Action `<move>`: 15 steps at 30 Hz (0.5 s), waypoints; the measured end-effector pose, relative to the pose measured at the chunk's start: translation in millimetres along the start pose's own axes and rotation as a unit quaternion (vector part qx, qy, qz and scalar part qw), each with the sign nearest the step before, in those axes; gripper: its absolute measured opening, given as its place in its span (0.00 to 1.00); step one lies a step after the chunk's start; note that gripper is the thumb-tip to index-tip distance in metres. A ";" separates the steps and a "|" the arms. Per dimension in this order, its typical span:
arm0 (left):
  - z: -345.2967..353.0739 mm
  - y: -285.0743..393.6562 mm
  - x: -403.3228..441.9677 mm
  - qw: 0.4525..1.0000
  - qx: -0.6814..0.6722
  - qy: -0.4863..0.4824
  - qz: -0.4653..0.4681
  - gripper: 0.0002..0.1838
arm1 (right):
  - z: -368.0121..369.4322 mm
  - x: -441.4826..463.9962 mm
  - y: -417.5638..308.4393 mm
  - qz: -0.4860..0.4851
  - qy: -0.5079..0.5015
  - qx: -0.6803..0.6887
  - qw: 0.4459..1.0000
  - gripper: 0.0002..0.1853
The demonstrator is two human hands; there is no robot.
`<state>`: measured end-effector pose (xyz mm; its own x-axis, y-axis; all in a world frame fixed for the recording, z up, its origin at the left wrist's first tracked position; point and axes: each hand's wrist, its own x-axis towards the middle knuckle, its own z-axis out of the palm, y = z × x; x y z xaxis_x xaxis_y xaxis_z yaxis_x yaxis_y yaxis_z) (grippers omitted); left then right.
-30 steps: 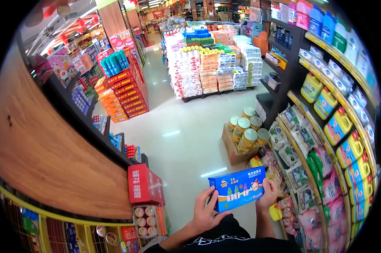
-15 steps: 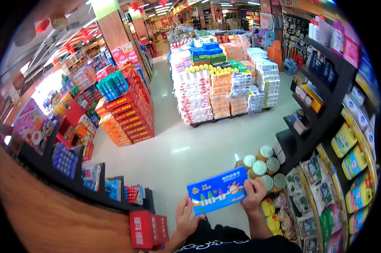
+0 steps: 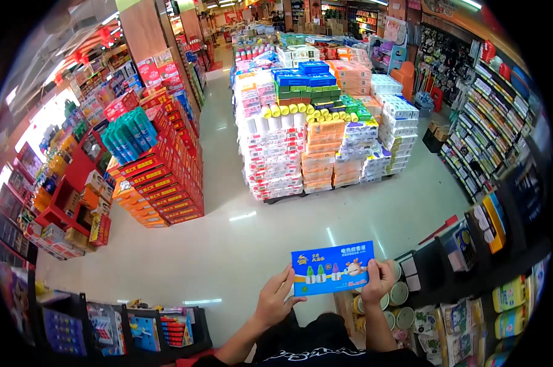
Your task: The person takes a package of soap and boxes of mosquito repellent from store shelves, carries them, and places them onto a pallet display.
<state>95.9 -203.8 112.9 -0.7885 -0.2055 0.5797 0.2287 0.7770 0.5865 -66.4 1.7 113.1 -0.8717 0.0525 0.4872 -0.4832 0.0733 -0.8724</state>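
Note:
In front of my body I hold a flat blue box of electric mosquito repellent liquid [image 3: 332,269], its printed face towards me, showing small green- and purple-capped bottles. My right hand [image 3: 379,282] grips the right end, thumb on the front and the other fingers partly hidden behind. At the left end, my left hand [image 3: 275,300] has its fingers against the edge and its thumb near the lower corner. The box sits nearly level, its right end slightly higher.
A big stack of packaged tissue paper [image 3: 325,153] stands ahead across the tiled floor [image 3: 227,251]. Red cartons topped with teal bottles [image 3: 129,134] are at left. Low shelves [image 3: 148,333] flank me at left, and shelves with yellow jugs [image 3: 510,293] at right. Lidded jars [image 3: 398,293] stand near my right hand.
My view has turned right and shifted, bringing more of the right-hand shelving into sight. Both hands and the box sit further right and a little higher in view; the box is closer to level.

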 end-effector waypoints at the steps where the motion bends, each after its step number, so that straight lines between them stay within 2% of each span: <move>1: 1.0 -14.2 25.9 1.000 0.009 -0.026 0.007 0.42 | 12.0 19.5 3.3 0.002 0.013 -0.008 1.000 0.08; 3: 7.8 -39.3 69.3 0.997 0.026 -0.070 0.028 0.41 | 30.5 49.4 19.2 0.020 0.043 -0.012 0.999 0.09; 7: 46.5 -88.5 134.9 0.996 -0.024 -0.082 0.010 0.41 | 70.1 103.1 87.8 0.092 0.069 0.043 0.992 0.07; 12: 111.8 -146.2 212.8 0.995 -0.014 -0.092 -0.041 0.41 | 108.8 200.3 169.8 0.082 0.052 0.033 0.995 0.07; 15: 131.7 -165.5 270.9 0.993 -0.018 -0.102 -0.058 0.42 | 135.4 268.3 187.1 0.079 0.059 0.047 0.994 0.07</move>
<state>-230.7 -309.7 98.4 -0.9088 -0.1647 0.3834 0.1477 0.7323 0.6648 -401.7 -105.3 75.4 -0.9240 0.1733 0.3409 -0.3521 -0.0375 -0.9352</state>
